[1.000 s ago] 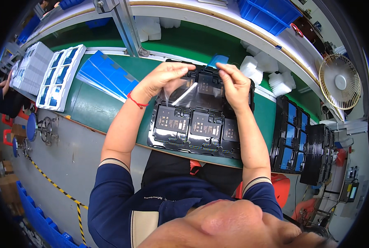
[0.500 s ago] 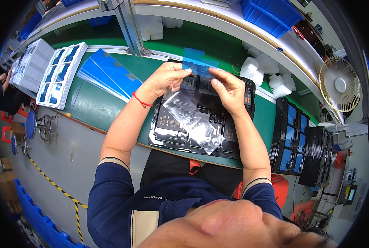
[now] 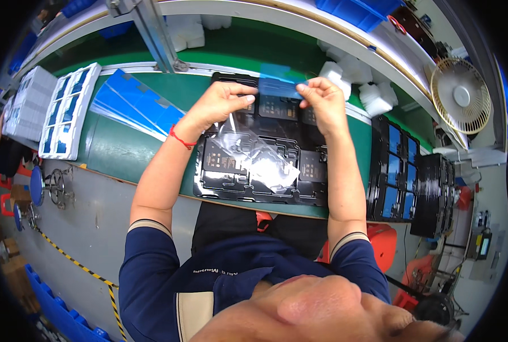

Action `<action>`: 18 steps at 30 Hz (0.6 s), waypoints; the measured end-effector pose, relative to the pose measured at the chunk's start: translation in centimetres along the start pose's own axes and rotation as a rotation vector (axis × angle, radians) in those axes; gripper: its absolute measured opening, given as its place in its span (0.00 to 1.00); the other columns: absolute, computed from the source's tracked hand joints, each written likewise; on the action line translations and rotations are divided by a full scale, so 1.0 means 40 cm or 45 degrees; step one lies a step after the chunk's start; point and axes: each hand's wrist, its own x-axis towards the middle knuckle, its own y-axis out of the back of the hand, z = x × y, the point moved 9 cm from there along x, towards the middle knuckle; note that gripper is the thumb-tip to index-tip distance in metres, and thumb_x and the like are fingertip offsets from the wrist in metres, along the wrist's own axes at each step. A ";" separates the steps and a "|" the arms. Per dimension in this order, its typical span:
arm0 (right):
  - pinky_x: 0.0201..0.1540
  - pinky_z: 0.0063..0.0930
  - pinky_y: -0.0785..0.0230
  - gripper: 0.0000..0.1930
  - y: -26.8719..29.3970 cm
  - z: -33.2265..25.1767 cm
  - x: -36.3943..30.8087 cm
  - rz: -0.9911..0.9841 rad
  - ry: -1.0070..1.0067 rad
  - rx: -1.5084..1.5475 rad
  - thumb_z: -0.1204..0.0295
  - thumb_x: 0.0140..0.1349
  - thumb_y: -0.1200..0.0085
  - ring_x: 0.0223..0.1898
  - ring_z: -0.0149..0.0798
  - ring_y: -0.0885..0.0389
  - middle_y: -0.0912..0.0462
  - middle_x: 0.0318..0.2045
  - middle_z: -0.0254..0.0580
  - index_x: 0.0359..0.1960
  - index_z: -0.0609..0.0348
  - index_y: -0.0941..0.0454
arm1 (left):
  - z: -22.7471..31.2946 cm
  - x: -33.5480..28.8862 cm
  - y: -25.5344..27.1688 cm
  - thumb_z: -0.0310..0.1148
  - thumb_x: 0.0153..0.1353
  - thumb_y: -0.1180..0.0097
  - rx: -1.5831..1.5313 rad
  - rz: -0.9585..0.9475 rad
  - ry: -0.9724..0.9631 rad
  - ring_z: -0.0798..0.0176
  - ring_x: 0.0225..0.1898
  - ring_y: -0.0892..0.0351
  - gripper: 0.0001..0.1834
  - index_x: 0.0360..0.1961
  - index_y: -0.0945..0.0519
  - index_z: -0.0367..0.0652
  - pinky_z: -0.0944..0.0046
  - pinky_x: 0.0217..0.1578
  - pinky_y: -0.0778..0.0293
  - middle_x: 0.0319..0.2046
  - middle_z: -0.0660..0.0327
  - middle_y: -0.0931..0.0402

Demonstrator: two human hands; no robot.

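Note:
A translucent blue film (image 3: 279, 86) is stretched between my hands over the far part of a black moulded tray (image 3: 208, 185). My right hand (image 3: 325, 102) pinches its right edge between thumb and fingers. Close to the film's left edge, the thumb and forefinger of my left hand (image 3: 222, 102) are slightly apart. A crumpled clear plastic sheet (image 3: 274, 174) trails from under my left hand across the tray, its lower end shining in the light. Dark flat battery-like pieces (image 3: 222, 158) sit in the tray's pockets, partly covered by the clear sheet.
Fanned blue film sheets (image 3: 131, 102) lie on the green bench left of the tray. Beyond them stands a white tray (image 3: 69, 114) beside a white stack. Black trays with blue-covered pieces (image 3: 394, 171) are at the right, near a fan (image 3: 462, 96). A metal post (image 3: 151, 37) rises behind.
The blue film has turned to lie more level, with my right hand at its right edge. My left thumb has come off the film's lower left. The whole view has shifted slightly.

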 end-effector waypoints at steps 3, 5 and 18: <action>0.15 0.14 0.41 0.07 0.134 -0.007 -0.021 0.167 -0.084 -0.065 0.75 0.54 0.37 0.13 0.21 0.31 0.25 0.15 0.28 0.28 0.58 0.25 | -0.012 0.004 0.006 0.33 0.59 0.40 0.111 -0.023 0.014 0.82 0.18 0.41 0.20 0.50 0.22 0.34 0.77 0.21 0.41 0.18 0.73 0.28; 0.12 0.14 0.45 0.08 0.202 0.024 -0.040 0.195 -0.156 -0.122 0.75 0.53 0.36 0.12 0.20 0.35 0.27 0.14 0.27 0.27 0.57 0.25 | -0.025 0.014 0.001 0.33 0.58 0.40 0.158 -0.018 -0.026 0.82 0.17 0.43 0.20 0.50 0.23 0.34 0.77 0.20 0.43 0.16 0.74 0.31; 0.10 0.15 0.49 0.08 0.292 0.120 -0.071 0.246 -0.341 -0.241 0.76 0.50 0.34 0.10 0.20 0.39 0.24 0.15 0.32 0.21 0.58 0.24 | -0.037 0.020 -0.009 0.33 0.60 0.42 0.260 -0.050 0.019 0.83 0.18 0.47 0.20 0.52 0.24 0.34 0.78 0.24 0.45 0.14 0.79 0.39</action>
